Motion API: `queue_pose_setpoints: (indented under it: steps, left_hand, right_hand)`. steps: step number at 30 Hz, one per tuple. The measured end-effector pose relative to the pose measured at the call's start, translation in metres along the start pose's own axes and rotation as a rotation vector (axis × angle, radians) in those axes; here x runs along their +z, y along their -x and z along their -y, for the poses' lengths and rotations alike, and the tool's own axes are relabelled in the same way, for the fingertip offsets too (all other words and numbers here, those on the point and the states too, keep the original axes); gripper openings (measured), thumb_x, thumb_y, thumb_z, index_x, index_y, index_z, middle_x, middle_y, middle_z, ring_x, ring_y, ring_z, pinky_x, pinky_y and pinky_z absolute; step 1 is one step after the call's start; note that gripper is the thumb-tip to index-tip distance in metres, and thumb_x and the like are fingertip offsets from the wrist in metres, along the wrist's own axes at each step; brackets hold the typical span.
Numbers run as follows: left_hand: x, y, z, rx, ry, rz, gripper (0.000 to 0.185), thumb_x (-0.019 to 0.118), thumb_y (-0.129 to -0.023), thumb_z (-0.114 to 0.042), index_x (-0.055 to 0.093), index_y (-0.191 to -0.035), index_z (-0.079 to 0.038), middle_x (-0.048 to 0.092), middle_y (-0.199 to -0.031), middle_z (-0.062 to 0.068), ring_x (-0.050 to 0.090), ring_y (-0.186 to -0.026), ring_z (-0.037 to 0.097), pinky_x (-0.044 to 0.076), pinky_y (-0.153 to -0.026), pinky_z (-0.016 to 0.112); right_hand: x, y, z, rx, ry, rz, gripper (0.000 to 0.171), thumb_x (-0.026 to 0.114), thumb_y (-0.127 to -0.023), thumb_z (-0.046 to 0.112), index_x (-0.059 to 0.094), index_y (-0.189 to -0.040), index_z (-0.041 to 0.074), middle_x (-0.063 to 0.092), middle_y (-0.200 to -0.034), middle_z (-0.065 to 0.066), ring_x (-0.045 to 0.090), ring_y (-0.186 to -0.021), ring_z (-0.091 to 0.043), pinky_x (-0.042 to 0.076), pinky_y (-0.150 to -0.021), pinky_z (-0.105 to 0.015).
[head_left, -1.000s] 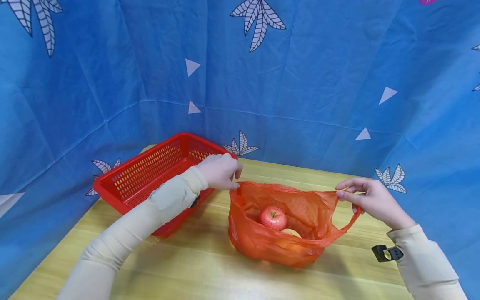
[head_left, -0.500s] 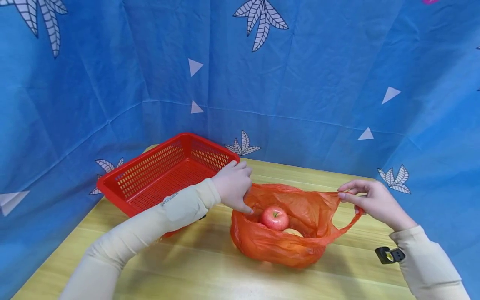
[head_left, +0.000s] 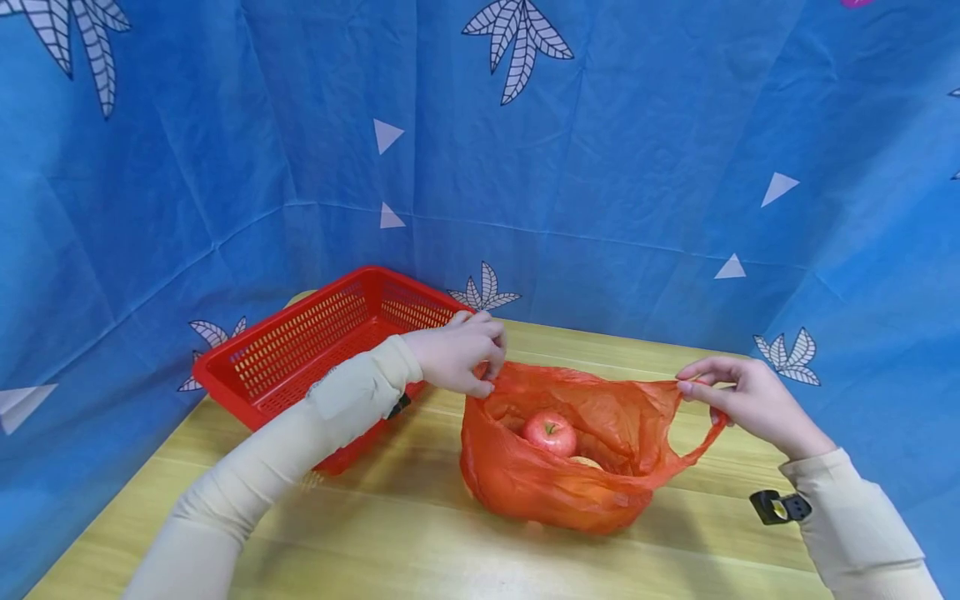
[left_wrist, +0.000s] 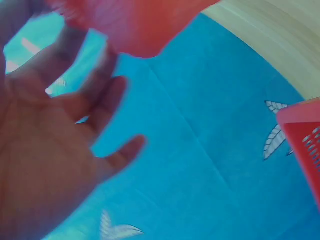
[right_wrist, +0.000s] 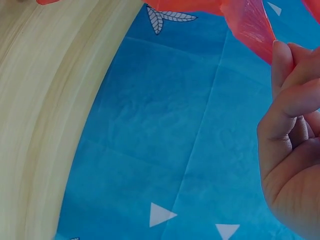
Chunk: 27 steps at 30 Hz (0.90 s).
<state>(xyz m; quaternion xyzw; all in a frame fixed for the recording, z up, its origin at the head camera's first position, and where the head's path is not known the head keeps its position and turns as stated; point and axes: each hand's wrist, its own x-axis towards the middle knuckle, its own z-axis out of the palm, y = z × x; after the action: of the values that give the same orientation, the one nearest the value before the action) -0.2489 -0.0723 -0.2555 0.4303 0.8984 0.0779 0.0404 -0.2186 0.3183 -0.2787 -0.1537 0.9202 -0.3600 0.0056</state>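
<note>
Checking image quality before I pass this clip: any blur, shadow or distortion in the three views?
Head view: sharp, evenly lit, soft shadows on the table under the bag and the left sleeve; backdrop creases bow as through a wide lens. Left wrist view: the left hand and bag are smeared with blur. Right wrist view: sharp, with the right hand near the lens.

An orange bag (head_left: 570,475) holds a red apple (head_left: 550,433) beside a red basket (head_left: 315,350), against blue leaf-patterned cloth (head_left: 600,150).
</note>
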Motion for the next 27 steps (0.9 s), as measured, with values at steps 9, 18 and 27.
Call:
queue_pose_setpoints:
  steps: [9, 18, 27]
  left_hand:
    - [0.003, -0.001, 0.020, 0.082, 0.328, -0.308, 0.012, 0.071, -0.085, -0.006, 0.061, -0.082, -0.009, 0.060, -0.113, 0.008, 0.052, -0.121, 0.030, 0.044, -0.106, 0.050]
    - [0.003, -0.003, 0.026, 0.121, 0.659, -0.522, 0.014, 0.075, -0.087, -0.001, 0.063, -0.080, -0.004, 0.062, -0.111, 0.015, 0.056, -0.112, 0.029, 0.049, -0.099, 0.044]
    - [0.015, -0.009, 0.035, -0.010, 0.670, -0.244, 0.074, 0.082, -0.083, -0.018, 0.039, -0.142, -0.007, 0.050, -0.145, 0.013, 0.050, -0.132, 0.031, 0.044, -0.107, 0.049]
  right_hand:
    - [-0.002, 0.004, 0.002, 0.000, 0.002, -0.010, 0.026, 0.068, -0.099, 0.010, 0.068, -0.118, -0.007, 0.070, -0.080, 0.012, 0.057, -0.052, -0.015, 0.052, -0.052, -0.030]
    - [-0.002, 0.002, 0.002, 0.004, -0.008, -0.010, 0.028, 0.066, -0.100, 0.009, 0.065, -0.121, -0.010, 0.069, -0.082, 0.012, 0.055, -0.053, -0.014, 0.050, -0.053, -0.029]
    - [-0.001, -0.005, 0.007, -0.008, -0.130, -0.073, 0.038, 0.068, -0.100, 0.009, 0.056, -0.133, -0.004, 0.070, -0.083, 0.017, 0.059, -0.056, -0.015, 0.050, -0.052, -0.027]
